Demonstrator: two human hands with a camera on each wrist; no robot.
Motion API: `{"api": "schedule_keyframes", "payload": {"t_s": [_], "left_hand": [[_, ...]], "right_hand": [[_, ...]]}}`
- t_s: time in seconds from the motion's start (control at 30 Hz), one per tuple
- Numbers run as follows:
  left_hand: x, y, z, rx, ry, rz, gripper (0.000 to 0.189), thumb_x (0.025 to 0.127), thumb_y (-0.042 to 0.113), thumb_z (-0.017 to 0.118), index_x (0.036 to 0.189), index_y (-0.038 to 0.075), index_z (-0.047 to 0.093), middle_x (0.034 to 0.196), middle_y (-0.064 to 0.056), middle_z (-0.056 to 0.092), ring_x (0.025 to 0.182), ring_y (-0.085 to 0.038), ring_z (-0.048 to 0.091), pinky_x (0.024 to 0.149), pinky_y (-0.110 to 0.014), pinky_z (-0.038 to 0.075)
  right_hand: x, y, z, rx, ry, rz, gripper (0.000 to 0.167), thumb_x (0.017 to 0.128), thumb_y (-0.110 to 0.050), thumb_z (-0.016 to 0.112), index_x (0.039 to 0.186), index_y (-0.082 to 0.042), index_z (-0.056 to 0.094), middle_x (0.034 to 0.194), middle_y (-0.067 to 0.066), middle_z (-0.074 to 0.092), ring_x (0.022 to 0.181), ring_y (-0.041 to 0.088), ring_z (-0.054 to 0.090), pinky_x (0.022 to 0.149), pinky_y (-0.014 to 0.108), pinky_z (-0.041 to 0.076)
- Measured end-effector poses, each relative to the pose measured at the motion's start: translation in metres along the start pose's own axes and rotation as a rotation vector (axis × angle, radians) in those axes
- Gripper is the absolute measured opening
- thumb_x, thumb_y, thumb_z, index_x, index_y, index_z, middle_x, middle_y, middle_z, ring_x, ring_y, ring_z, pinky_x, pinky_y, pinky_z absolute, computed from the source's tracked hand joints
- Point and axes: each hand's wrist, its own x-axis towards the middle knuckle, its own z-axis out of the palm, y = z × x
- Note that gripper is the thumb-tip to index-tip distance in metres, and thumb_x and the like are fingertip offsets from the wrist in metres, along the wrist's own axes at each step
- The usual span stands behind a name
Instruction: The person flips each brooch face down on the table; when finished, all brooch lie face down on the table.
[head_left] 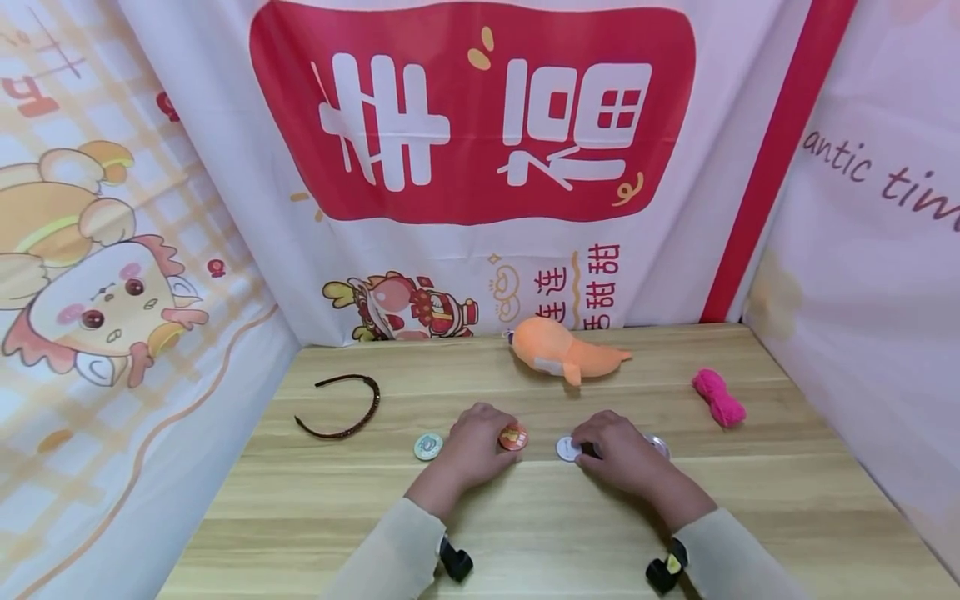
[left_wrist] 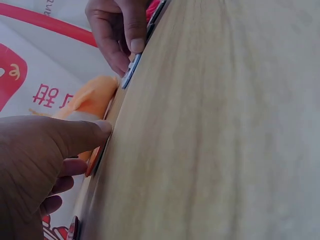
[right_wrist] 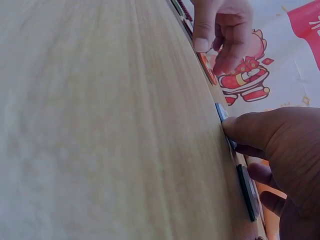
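Observation:
My left hand (head_left: 476, 446) grips a round red badge (head_left: 514, 437) by its edge, and the badge lies on the table. To the left of that hand is a pale green round badge (head_left: 428, 446). My right hand (head_left: 618, 450) has thumb and fingers at the right edge of a flat white badge (head_left: 568, 448), whose blue rim (right_wrist: 220, 111) shows in the right wrist view. A clear-topped disc with a dark base (right_wrist: 246, 192) lies beyond it, partly hidden by the right hand in the head view. What the dark patch under the right fingers is, I cannot tell.
An orange plush toy (head_left: 551, 346) lies at the back of the wooden table (head_left: 540, 533). A dark headband (head_left: 371, 400) is at the left, and a bundle of pink yarn (head_left: 718, 398) at the right. Printed cloth (head_left: 450, 242) hangs behind the table and along both sides.

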Motion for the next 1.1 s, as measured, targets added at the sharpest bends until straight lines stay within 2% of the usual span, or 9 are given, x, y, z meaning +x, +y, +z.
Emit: {"api": "schedule_keyframes", "payload": {"t_s": [0.2,0.5,0.93,1.1], "left_hand": [[-0.001,-0.002,0.004,0.002,0.004,-0.008,0.043,0.097,0.044,0.083,0.131,0.020,0.076,0.132,0.004,0.075,0.129,-0.020,0.059,0.112,-0.048,0.049],[0.000,-0.002,0.005,-0.030,0.006,-0.038,0.039,0.098,0.042,0.082,0.129,0.020,0.077,0.128,0.004,0.075,0.126,-0.019,0.060,0.108,-0.049,0.051],[-0.008,0.011,0.013,-0.053,-0.017,0.072,0.032,0.096,0.038,0.084,0.122,0.020,0.079,0.116,0.008,0.074,0.113,-0.012,0.062,0.102,-0.037,0.055],[-0.010,0.010,0.011,-0.023,-0.010,0.107,0.029,0.099,0.041,0.082,0.122,0.022,0.081,0.119,0.009,0.077,0.119,-0.013,0.063,0.106,-0.038,0.055]], "right_hand": [[-0.002,0.000,0.002,0.008,-0.006,0.026,0.021,0.098,-0.024,0.084,0.119,-0.022,0.082,0.123,-0.005,0.078,0.124,0.022,0.065,0.111,0.051,0.056],[-0.001,0.001,0.002,-0.002,-0.002,0.019,0.023,0.098,-0.025,0.084,0.120,-0.021,0.081,0.125,-0.005,0.078,0.126,0.022,0.065,0.112,0.050,0.055],[-0.002,0.001,0.002,0.009,-0.037,0.057,0.026,0.100,-0.028,0.082,0.125,-0.022,0.081,0.128,-0.006,0.076,0.127,0.020,0.063,0.114,0.051,0.054],[-0.001,0.002,0.002,0.012,-0.036,0.051,0.025,0.100,-0.028,0.082,0.124,-0.022,0.081,0.127,-0.007,0.076,0.127,0.020,0.063,0.113,0.051,0.055]]}}
